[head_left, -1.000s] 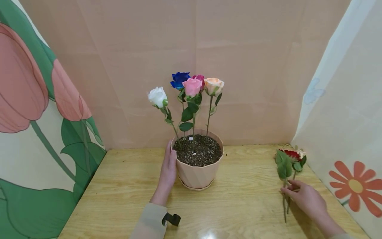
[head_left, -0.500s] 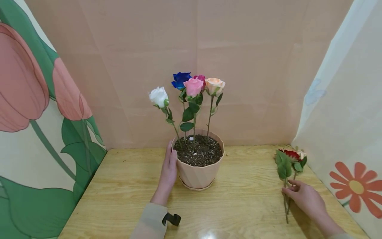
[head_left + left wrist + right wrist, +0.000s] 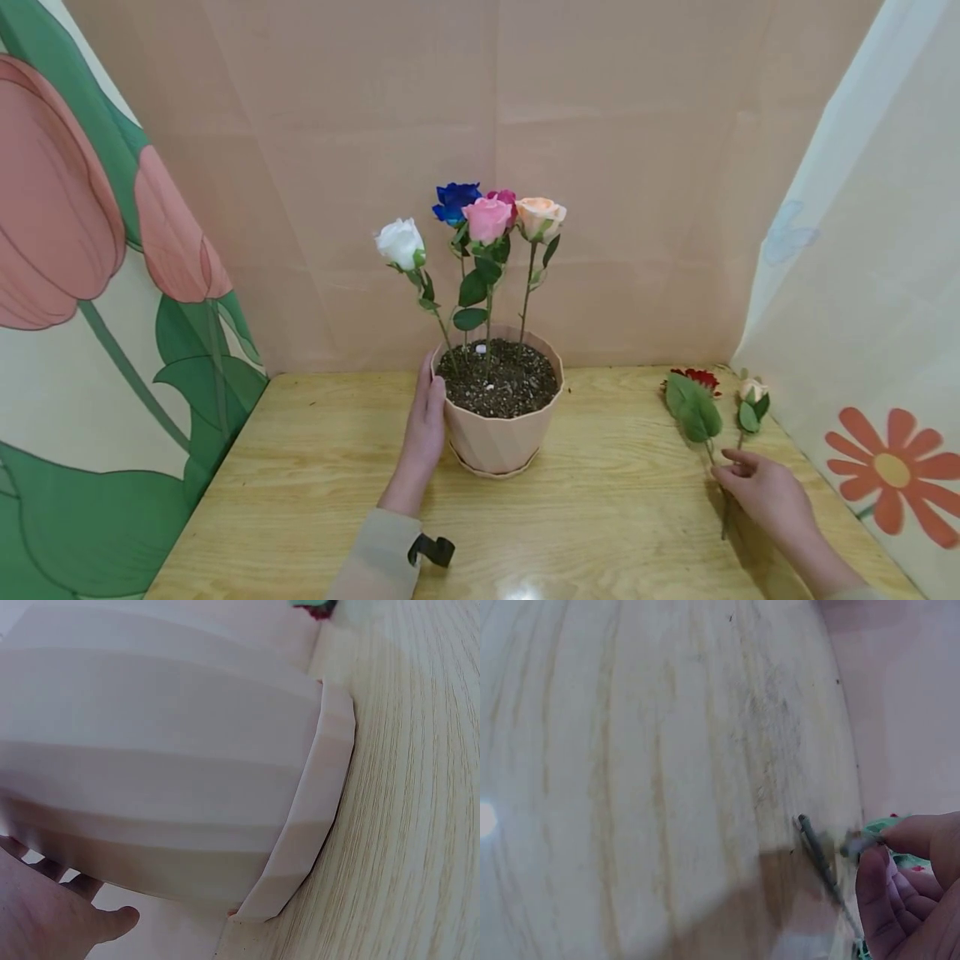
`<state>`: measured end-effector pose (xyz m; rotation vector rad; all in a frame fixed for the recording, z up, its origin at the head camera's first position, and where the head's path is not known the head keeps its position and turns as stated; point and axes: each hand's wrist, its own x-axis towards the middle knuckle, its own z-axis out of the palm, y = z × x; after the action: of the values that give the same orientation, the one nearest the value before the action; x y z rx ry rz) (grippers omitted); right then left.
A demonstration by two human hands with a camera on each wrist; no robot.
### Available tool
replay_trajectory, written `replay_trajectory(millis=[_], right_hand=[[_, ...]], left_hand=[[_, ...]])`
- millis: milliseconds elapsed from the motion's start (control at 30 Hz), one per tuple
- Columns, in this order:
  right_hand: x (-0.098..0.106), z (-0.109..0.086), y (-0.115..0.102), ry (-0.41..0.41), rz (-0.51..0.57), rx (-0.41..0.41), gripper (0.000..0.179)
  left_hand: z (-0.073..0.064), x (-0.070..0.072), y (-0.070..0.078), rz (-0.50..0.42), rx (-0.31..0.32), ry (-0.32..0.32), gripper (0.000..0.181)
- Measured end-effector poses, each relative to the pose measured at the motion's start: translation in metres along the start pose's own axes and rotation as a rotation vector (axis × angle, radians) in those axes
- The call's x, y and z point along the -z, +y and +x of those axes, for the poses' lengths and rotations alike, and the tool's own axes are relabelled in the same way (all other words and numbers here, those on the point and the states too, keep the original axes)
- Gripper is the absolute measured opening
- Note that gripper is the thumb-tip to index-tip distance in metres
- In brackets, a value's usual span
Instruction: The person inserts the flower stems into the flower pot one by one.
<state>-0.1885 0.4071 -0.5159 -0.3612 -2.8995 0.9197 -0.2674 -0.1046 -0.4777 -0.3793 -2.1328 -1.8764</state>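
A pale pink flowerpot (image 3: 498,442) filled with dark soil stands mid-table on its saucer (image 3: 300,817). My left hand (image 3: 424,425) rests against the pot's left side, fingers extended along the wall. At the table's right, my right hand (image 3: 768,493) pinches the stem of a red flower (image 3: 697,382) between thumb and forefinger. The flower's large green leaves (image 3: 693,408) lie beyond the hand. In the right wrist view, the pinched stem end (image 3: 861,844) pokes out from the fingertips. Beside it, a cream rose (image 3: 752,390) lies on the table, its stem (image 3: 821,855) partly behind my hand.
Upright in the soil (image 3: 501,392) are a white rose (image 3: 401,243), a blue rose (image 3: 456,202), a pink rose (image 3: 488,219), a magenta rose (image 3: 504,198) and a peach rose (image 3: 542,217). Cloth backdrops (image 3: 637,167) border the wooden table (image 3: 300,467).
The red flower has swung left, away from the cream rose, and its lower stem has drawn up into my right hand. My left hand stays on the pot.
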Motion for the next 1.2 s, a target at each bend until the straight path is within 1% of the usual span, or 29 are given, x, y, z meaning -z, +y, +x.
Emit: replay_trajectory(millis=[200,267,467,633,833,1000,1200], right_hand=[[0.001,-0.005,-0.013,0.004,0.06,0.016,0.058],[0.001,-0.006,-0.017,0.007,0.079,0.01,0.058],[0.001,-0.009,-0.028,-0.003,0.178,-0.032,0.062],[0.003,-0.012,-0.036,-0.01,0.266,-0.035,0.067],[0.005,-0.016,-0.052,0.004,0.292,0.004,0.069],[0.008,-0.02,-0.072,0.061,0.301,0.047,0.065],[0.01,-0.028,-0.093,0.14,0.277,0.141,0.058]], left_hand=[[0.0,0.0,0.0,-0.003,0.006,-0.001,0.056],[-0.001,0.0,0.0,-0.003,0.009,-0.002,0.056],[0.0,0.0,-0.002,0.002,0.002,0.002,0.056],[0.0,-0.001,-0.004,-0.001,-0.003,0.004,0.056],[-0.001,0.0,-0.003,-0.003,0.005,0.003,0.056],[0.0,0.0,-0.002,0.004,0.006,0.005,0.055],[0.0,0.0,-0.002,0.006,0.002,0.001,0.055]])
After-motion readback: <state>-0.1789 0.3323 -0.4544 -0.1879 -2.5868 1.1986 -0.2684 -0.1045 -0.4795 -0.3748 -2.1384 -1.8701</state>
